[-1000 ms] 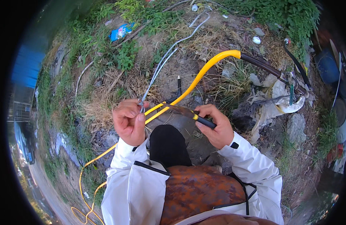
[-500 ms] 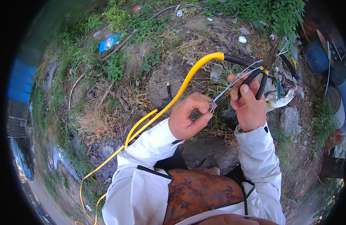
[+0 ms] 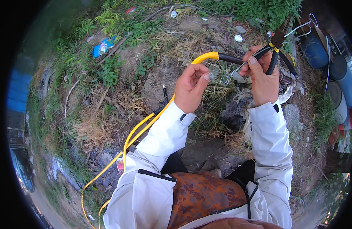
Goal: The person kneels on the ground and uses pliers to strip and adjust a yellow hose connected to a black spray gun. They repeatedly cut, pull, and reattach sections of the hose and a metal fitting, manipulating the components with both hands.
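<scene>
My right hand is closed round the black handles of the pliers, which have yellow bands and rusty brown jaws pointing up. A pale wire also runs through this hand. One looped end rises beyond the jaws; another small loop hangs left of the fingers. My left hand is apart from the wire, fingers curled and thumb separate, with nothing visible in it. Just behind it, a thick yellow tube bends to the right. From its end, a dark cable leads behind my right hand.
Dry grass, weeds and stones cover the ground. A blue packet and a white lump of litter lie farther out. Blue drums stand at the right. Thinner yellow tubing trails to the lower left.
My left hand has let go of the wire's looped end and moved up and slightly left. My right hand, with pliers and wire, has shifted right and up.
</scene>
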The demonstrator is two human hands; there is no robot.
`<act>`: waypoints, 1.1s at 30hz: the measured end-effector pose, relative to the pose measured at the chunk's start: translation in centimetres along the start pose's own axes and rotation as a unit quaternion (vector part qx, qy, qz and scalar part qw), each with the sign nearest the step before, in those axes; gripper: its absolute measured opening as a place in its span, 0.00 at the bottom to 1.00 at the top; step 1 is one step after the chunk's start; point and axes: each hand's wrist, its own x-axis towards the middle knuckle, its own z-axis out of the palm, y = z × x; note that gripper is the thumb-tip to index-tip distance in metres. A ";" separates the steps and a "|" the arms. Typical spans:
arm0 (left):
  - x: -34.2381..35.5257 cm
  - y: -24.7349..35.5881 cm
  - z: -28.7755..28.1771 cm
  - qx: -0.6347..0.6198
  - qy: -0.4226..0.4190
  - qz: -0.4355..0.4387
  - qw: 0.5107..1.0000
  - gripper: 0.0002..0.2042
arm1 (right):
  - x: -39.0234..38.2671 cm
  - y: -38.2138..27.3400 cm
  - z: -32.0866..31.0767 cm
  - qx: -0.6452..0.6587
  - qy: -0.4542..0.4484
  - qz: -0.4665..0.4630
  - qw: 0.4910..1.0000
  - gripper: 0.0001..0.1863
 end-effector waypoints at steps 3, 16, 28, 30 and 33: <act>0.0 -0.6 0.7 -0.011 -0.019 0.009 1.000 0.10 | 0.1 0.7 0.1 -0.005 -0.012 -0.002 1.000 0.15; -0.6 -0.4 2.0 -0.097 -0.132 -0.163 0.973 0.12 | -0.6 1.1 0.4 -0.081 -0.054 0.082 0.992 0.14; -0.5 -0.9 0.3 -0.003 -0.003 -0.148 0.989 0.06 | -2.3 3.7 -1.6 -0.254 -0.037 0.235 0.938 0.17; -0.4 -1.2 0.4 0.004 -0.009 -0.162 0.987 0.07 | -4.0 4.3 -1.3 -0.293 -0.017 0.173 0.940 0.19; -0.3 -1.1 0.6 0.028 -0.035 -0.150 0.988 0.10 | -6.5 4.9 -1.3 -0.244 -0.033 0.105 0.963 0.24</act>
